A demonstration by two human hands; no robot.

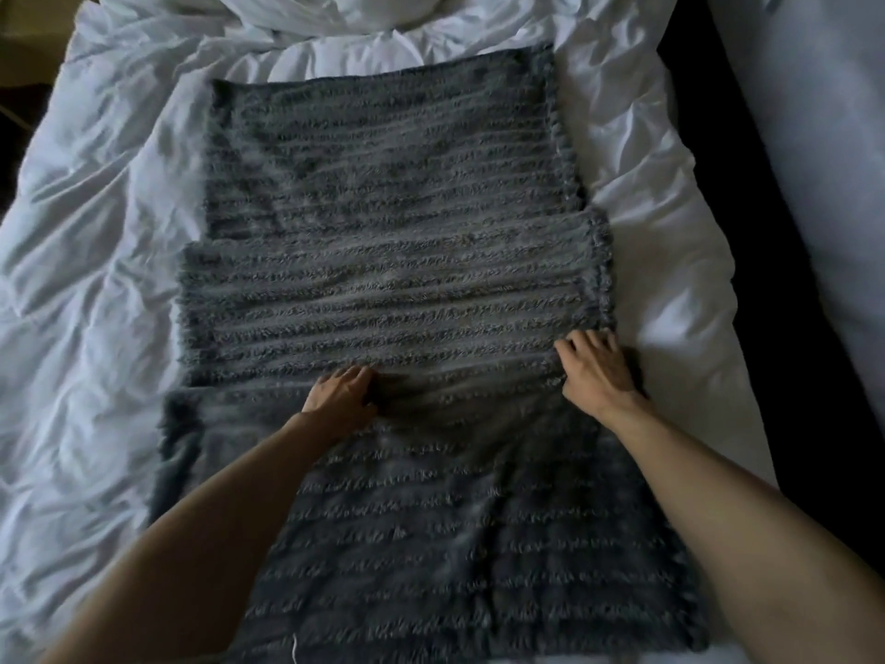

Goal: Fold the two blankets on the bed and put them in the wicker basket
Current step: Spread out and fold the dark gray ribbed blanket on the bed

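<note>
A grey fluffy ribbed blanket lies lengthwise down the middle of the bed, with a folded-over layer across its middle. My left hand rests on the near edge of that folded layer, fingers curled into the fabric. My right hand lies at the layer's right near corner, fingers bent onto the pile. Whether either hand pinches the fabric is hard to tell. No second blanket and no wicker basket appear in view.
A rumpled white duvet covers the bed around the blanket, bunched up at the far end. A dark gap runs along the bed's right side, with a pale surface beyond it.
</note>
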